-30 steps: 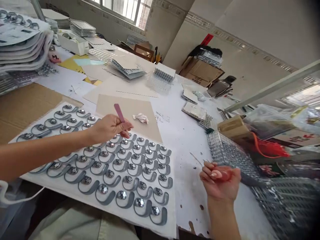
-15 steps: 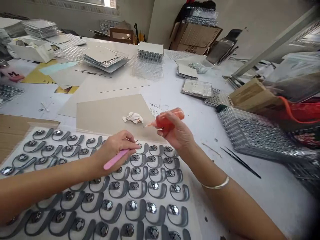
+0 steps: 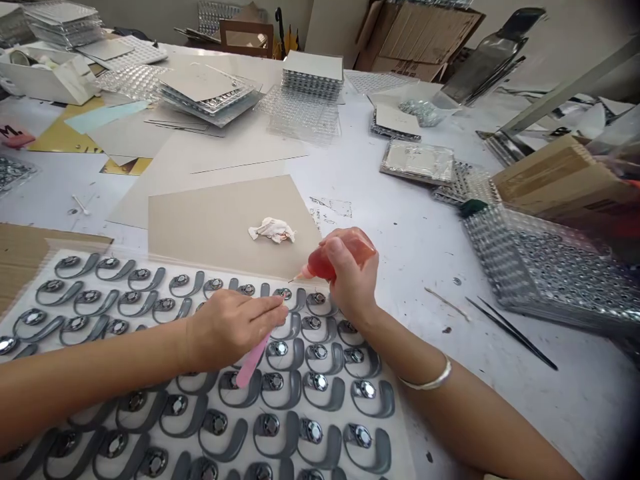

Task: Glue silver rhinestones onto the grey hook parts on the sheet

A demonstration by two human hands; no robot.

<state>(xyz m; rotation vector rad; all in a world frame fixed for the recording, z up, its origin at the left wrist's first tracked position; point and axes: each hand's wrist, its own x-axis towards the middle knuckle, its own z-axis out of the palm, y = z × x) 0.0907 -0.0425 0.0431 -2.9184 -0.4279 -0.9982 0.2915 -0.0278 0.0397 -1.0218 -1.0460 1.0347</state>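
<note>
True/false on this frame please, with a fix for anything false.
1. The left hand holds a pink stick. True.
2. The right hand holds a small brush. False: it holds an orange-red squeeze bottle with a fine tip.
3. A bangle sits on the right wrist. True.
4. The crumpled white wad lies on the sheet of grey hooks. False: it lies on a beige card.
5. Black tweezers lie to the right of the right arm. True.

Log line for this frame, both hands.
left hand: pink flat stick | right hand: orange-red nozzle squeeze bottle | under both: grey curved hooks with crystal centres
</note>
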